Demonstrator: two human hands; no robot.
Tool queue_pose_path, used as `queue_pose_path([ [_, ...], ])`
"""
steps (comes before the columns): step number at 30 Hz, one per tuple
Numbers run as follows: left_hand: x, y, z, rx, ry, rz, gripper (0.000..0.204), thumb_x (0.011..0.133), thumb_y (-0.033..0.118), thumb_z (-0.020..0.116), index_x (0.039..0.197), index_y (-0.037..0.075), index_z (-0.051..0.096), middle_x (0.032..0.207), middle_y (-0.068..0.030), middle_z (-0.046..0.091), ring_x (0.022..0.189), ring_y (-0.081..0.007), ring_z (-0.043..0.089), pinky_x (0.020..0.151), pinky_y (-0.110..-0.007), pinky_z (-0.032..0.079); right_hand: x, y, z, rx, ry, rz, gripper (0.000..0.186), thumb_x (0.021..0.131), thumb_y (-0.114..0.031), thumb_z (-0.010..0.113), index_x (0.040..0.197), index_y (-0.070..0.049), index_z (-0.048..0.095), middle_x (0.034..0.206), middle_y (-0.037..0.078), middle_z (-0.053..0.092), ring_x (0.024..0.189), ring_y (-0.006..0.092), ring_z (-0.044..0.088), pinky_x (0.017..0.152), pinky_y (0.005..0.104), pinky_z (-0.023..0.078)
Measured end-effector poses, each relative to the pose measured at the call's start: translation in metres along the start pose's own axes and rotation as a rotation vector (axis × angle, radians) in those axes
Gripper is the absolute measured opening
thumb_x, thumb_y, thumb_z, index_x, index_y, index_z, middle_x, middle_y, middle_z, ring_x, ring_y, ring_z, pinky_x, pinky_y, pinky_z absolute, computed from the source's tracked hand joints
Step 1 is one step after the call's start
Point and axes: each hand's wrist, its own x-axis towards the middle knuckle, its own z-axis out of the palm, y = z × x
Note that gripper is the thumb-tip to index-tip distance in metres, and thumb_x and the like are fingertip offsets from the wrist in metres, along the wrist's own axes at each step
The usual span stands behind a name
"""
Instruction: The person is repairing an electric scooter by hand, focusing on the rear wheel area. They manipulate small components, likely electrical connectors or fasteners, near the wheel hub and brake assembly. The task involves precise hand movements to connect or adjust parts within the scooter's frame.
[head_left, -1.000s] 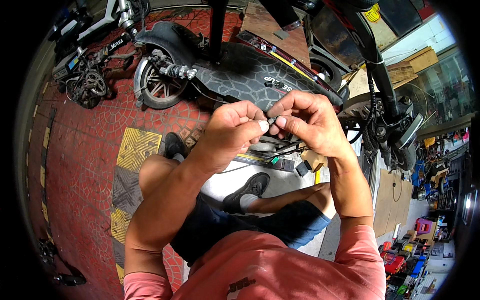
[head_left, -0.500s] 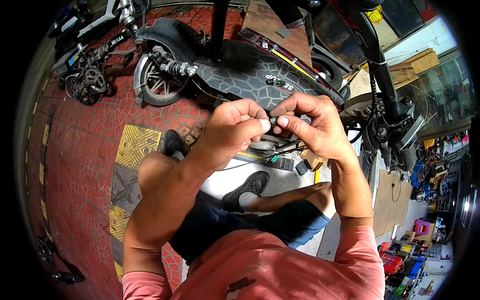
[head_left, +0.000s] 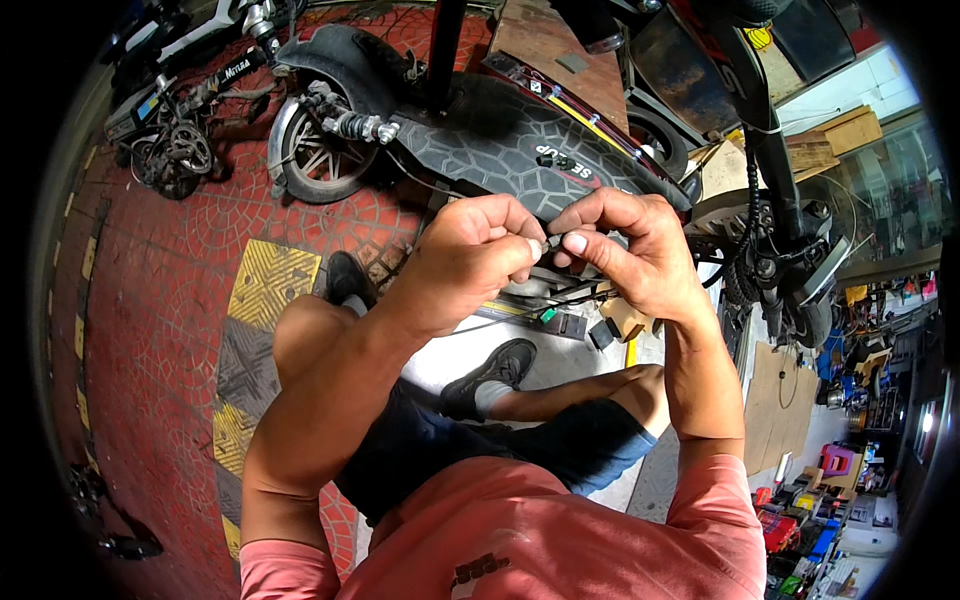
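My left hand (head_left: 478, 258) and my right hand (head_left: 632, 252) meet fingertip to fingertip in front of an electric scooter's deck (head_left: 490, 135). Thumb and forefinger of the right pinch a small dark grey piece (head_left: 555, 240), too small for me to tell its kind. The left thumb presses against its curled forefinger right beside that piece; whatever lies in this pinch is hidden. Below the hands run thin dark cables (head_left: 490, 327), near a small green connector (head_left: 548, 315) and a black block (head_left: 572, 326).
The scooter's rear wheel (head_left: 318, 160) is at the left, its dark stem (head_left: 760, 150) at the right. A small black part (head_left: 556, 160) rests on the deck. Another stripped vehicle frame (head_left: 185, 140) stands far left. Tools and boxes (head_left: 800, 520) crowd the lower right. A cardboard sheet (head_left: 778, 400) lies nearby.
The two thumb tips have drawn slightly apart, showing more of the small grey piece by the right fingers. Both hands otherwise keep their place, and the view has shifted a little.
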Motion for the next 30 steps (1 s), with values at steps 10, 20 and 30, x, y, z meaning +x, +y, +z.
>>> queue_pose_path([
  [10, -0.001, -0.002, -0.001, 0.141, 0.029, 0.066, 0.007, 0.098, 0.005, 0.065, 0.103, 0.002, 0.067, 0.078, -0.0004, 0.063, 0.061, -0.0025, 0.047, 0.052, -0.02, 0.035, -0.003, 0.005, 0.008, 0.123, 0.025, 0.133, 0.014, 0.104, -0.012, 0.071, 0.104, 0.001, 0.077, 0.079, 0.005, 0.076, 0.072, 0.0091, 0.069, 0.067, 0.0272, 0.055],
  [20, 0.0, -0.008, -0.003, 0.152, 0.032, 0.136, 0.004, 0.099, 0.003, 0.065, 0.102, 0.002, 0.067, 0.082, 0.0029, 0.063, 0.07, -0.0018, 0.052, 0.06, -0.021, 0.039, -0.008, 0.011, 0.015, 0.214, 0.066, 0.208, 0.016, 0.105, -0.014, 0.073, 0.104, 0.002, 0.076, 0.083, 0.005, 0.076, 0.075, 0.0087, 0.068, 0.069, 0.0265, 0.055],
  [30, -0.001, -0.006, 0.0, 0.2, 0.044, 0.126, 0.004, 0.099, 0.003, 0.066, 0.102, 0.002, 0.067, 0.085, 0.0024, 0.065, 0.074, -0.0022, 0.056, 0.063, -0.022, 0.042, -0.014, 0.014, 0.014, 0.519, 0.083, 0.239, 0.015, 0.099, -0.002, 0.077, 0.113, 0.003, 0.075, 0.099, 0.006, 0.077, 0.092, 0.0105, 0.072, 0.085, 0.0257, 0.06],
])
